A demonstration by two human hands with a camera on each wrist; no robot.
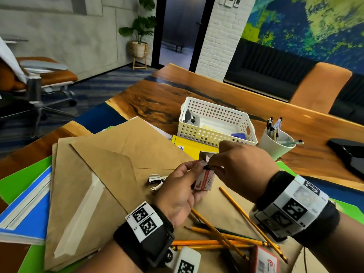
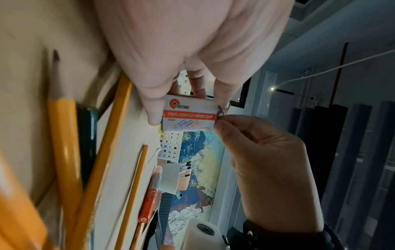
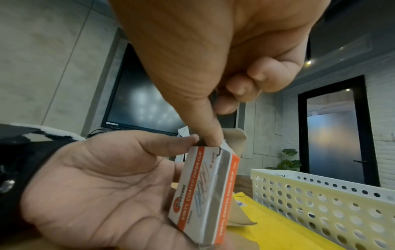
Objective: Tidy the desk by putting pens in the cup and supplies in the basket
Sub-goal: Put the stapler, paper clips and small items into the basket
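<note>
My left hand grips a small white and orange paper clip box above the brown envelopes; its label reads in the left wrist view and the right wrist view. The box's end flap stands open. My right hand pinches a small dark paper clip at that open end, thumb down on the box's corner. Behind stands the white perforated basket, with a white cup holding several pens to its right.
Several yellow pencils lie crossed under my wrists. A staple remover rests on the brown envelopes. A yellow packet leans by the basket, blue and green folders lie left, a black object sits far right.
</note>
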